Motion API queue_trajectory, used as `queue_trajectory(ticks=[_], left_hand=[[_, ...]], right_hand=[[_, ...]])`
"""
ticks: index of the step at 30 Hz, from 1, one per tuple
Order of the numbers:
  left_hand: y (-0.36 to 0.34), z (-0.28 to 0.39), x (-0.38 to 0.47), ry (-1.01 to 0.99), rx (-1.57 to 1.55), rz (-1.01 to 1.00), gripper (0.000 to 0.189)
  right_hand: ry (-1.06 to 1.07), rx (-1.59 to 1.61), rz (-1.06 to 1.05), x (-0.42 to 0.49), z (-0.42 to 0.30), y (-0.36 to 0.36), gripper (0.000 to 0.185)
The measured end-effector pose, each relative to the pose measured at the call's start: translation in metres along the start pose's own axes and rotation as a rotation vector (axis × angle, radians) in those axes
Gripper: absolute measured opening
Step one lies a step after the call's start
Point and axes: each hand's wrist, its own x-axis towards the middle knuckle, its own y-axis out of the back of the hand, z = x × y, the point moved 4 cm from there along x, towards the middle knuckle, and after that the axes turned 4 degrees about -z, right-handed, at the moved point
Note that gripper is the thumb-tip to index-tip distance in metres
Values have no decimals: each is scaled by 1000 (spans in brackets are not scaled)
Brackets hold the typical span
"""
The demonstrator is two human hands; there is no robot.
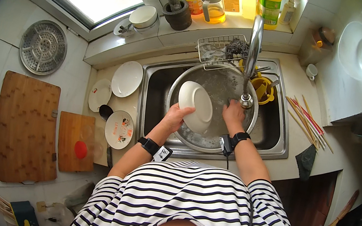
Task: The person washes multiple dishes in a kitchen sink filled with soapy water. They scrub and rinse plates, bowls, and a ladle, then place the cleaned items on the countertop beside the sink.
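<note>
My left hand [177,116] grips the rim of a white ceramic dish [196,106], tilted so that its underside with the foot ring faces up. The dish is over a large round metal basin [172,93] of water, set in the stainless steel sink [139,134]. My right hand [233,113] reaches into the basin's right side, just below the faucet [245,100]. Its fingertips are partly hidden; something dark shows beside them, too small to name. Each wrist wears a black strap with a small device.
Several dishes, including a white plate [127,79] and a printed plate [119,129], lie left of the sink. A wire rack [213,51] and a yellow strainer basket [265,91] stand behind and right of the basin. Chopsticks [306,120] and a dark cloth [305,162] rest on the right counter.
</note>
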Motion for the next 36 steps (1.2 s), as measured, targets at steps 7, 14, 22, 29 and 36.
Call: queue_trajectory(ticks=[7, 14, 22, 29, 36], left_hand=[[12, -19, 14, 36, 83, 58, 31], [-3, -18, 21, -62, 273, -140, 28], [-26, 8, -14, -3, 464, -226, 29], [-28, -18, -4, -234, 495, -182, 28], [-19, -12, -7, -98, 500, -209, 39]], right_hand=[[-20, 1261, -301, -22, -46, -9, 26], [685, 393, 397, -61, -129, 30, 21], [-132, 1277, -388, 39, -61, -13, 43], [-476, 1998, -553, -21, -43, -68, 44], [-395, 1821, -318, -13, -32, -56, 50]])
